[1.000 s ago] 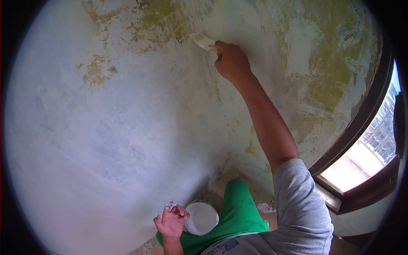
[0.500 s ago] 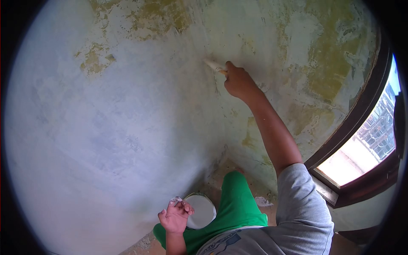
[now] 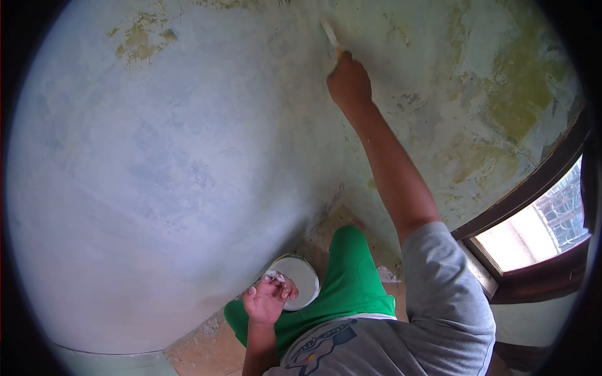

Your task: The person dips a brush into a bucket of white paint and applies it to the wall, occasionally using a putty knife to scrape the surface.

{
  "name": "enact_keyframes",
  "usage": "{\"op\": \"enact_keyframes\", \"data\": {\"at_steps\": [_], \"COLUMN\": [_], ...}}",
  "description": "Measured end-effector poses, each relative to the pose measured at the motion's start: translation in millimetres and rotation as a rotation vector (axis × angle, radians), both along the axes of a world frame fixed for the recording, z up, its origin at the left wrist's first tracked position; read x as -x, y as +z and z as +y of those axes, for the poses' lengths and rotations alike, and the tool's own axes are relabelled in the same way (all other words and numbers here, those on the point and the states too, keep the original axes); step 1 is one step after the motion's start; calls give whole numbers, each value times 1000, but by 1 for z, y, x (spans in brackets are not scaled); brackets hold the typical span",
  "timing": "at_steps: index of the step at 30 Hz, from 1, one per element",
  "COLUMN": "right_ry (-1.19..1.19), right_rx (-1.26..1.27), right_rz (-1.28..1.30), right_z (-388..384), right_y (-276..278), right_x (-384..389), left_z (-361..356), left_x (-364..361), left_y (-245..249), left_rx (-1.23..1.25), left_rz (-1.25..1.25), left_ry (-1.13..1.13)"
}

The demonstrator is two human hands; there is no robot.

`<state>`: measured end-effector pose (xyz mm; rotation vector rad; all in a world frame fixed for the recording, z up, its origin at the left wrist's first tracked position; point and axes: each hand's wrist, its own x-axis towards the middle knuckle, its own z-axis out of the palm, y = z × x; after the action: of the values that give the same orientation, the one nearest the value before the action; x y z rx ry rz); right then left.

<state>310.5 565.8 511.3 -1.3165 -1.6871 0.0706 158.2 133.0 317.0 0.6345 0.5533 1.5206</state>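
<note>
My right hand [image 3: 351, 81] is wrapped round the handle of a putty knife [image 3: 330, 36], arm stretched up. Its pale blade points upward against the wall near the corner. Low in the view, my left hand [image 3: 266, 303] is palm up with fingers loosely bent and apart. White putty is smeared on its fingertips, and I see no tool in it. Just beyond the left hand stands a round bucket [image 3: 304, 285] with a pale, whitish top surface; the hand overlaps part of it.
Two walls meet at a corner; the left wall [image 3: 157, 144] is mostly whitish, the right wall [image 3: 439, 144] has bare yellowish-green patches. A dark-framed window [image 3: 533, 235] is at right. My green-clad knee [image 3: 354, 269] is beside the bucket, above a dusty floor [image 3: 204, 348].
My right hand has moved the putty knife higher up the wall, and its blade points more steeply upward. The view has tilted down slightly. My left hand has shifted a little right, in front of the bucket.
</note>
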Motion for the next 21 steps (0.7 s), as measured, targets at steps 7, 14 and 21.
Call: {"op": "enact_keyframes", "data": {"at_steps": [7, 14, 21], "right_ry": [-39, 43, -23], "right_rx": [345, 505, 362], "right_rz": [37, -25, -49], "right_z": [-28, -24, -71], "right_y": [-144, -177, -69], "right_x": [5, -11, -42], "left_z": [-6, -10, -19], "left_x": [1, -1, -2], "left_y": [-6, 5, -10], "left_rx": [28, -13, 16], "left_rz": [-8, 48, 11], "left_ry": [12, -24, -20]}}
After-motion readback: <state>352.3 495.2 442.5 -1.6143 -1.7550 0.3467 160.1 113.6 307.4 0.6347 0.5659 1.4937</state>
